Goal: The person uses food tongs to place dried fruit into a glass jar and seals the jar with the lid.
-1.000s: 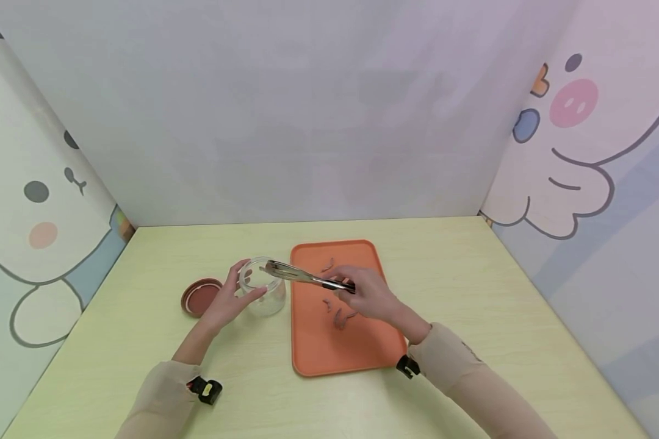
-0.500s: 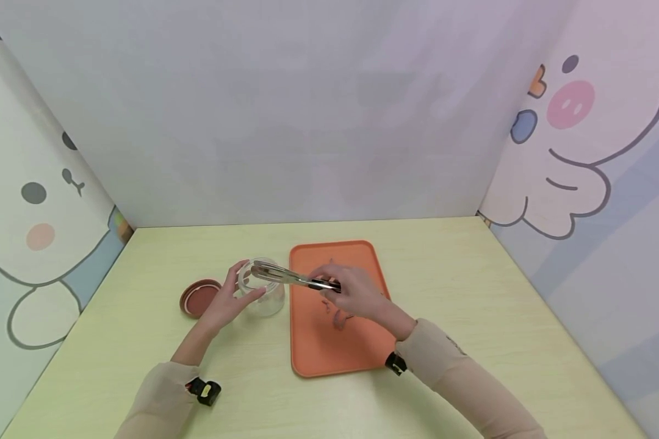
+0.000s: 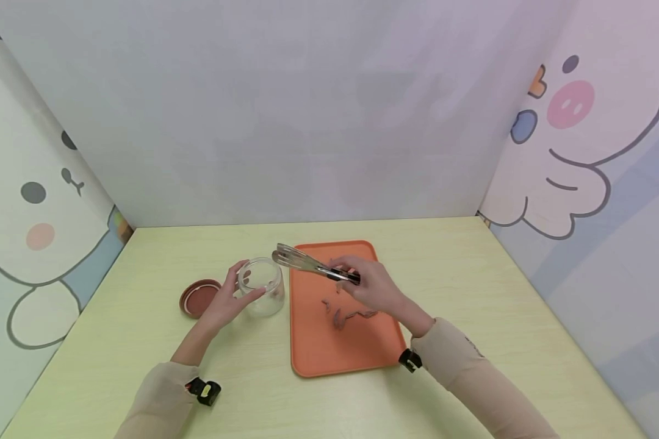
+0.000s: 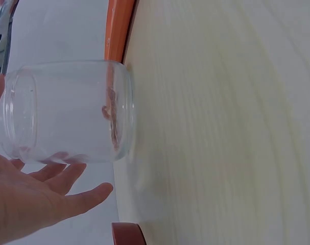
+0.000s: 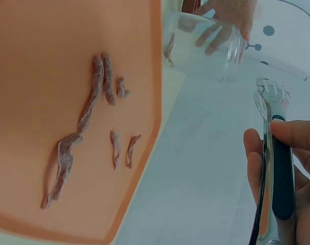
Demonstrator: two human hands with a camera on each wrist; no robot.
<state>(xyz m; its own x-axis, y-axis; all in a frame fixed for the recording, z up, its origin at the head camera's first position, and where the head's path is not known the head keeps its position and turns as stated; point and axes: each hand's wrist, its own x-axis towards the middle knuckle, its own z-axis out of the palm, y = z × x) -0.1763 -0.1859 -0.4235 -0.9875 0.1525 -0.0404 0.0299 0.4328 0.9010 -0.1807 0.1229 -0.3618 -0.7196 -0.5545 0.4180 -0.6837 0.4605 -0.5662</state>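
Observation:
My left hand (image 3: 225, 303) holds a clear glass jar (image 3: 267, 305) upright on the table, thumb and fingers spread round its neck. Inside, at the jar's bottom, lie reddish-brown dried strips (image 4: 113, 113). In my right hand (image 3: 372, 286) is a pair of metal tongs (image 3: 299, 259) with black grips, held above the tray just right of the jar's mouth. The tong tips stand apart with nothing visible between them. Several wrinkled brown strips, like dried meat (image 5: 65, 158), lie on the orange tray (image 3: 318, 353), one much longer than the others.
A round brown-red lid (image 3: 199, 299) lies on the table left of the jar, close to my left forearm. The tray's left edge runs right beside the jar. A pale curtain (image 3: 307, 122) rises behind the table, with printed cartoon panels at both sides.
The tongs first moved left over the jar's mouth, then back right and slightly up over the tray's edge. My left hand and the jar have stayed in place.

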